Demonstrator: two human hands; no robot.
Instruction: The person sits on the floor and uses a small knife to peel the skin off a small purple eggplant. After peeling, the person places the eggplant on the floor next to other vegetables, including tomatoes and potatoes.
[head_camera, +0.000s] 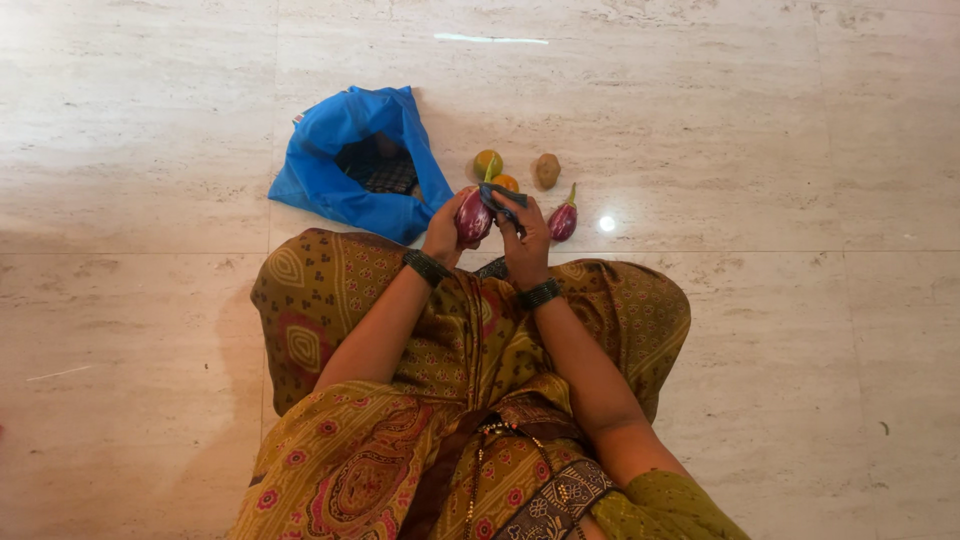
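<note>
I sit cross-legged on a pale marble floor. My left hand (444, 232) grips a small purple eggplant (472, 216) held up in front of my knees. My right hand (524, 236) holds a dark blue cloth (503, 198) against the eggplant's top. A second purple eggplant (563, 219) lies on the floor just right of my right hand. Beyond my hands lie a green-yellow round fruit (488, 163), an orange one (506, 182) partly hidden by the cloth, and a brown potato (547, 170).
An open blue cloth bag (330, 170) lies on the floor to the far left of my hands, with dark items inside. My patterned olive garment (320, 300) covers my knees. Tile seams run across the floor.
</note>
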